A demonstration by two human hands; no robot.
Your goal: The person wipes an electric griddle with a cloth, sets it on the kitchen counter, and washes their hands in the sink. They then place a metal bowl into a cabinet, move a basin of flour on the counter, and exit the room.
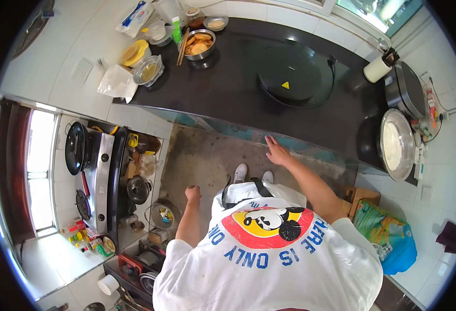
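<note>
My right hand (278, 151) reaches forward with its fingers spread, near the front edge of the dark countertop (212, 93), and holds nothing. It is closest to the teal cabinet front (238, 131) under that edge; whether it touches cannot be made out. Over the floor to the left hangs my left hand (192, 193), its fingers curled in with nothing visible in them. On the counter lies a round black appliance (290, 75) with a yellow warning sticker and a cable. A steel bowl of fried food (199, 46) stands at the back left, chopsticks (183, 46) resting on its rim.
At the left is a gas stove (102, 171) with a black pan (76, 147). A large metal basin (397, 145) with white contents sits at the counter's right end. Below it on the floor are a cardboard box (363, 199) and a green-blue bag (388, 233).
</note>
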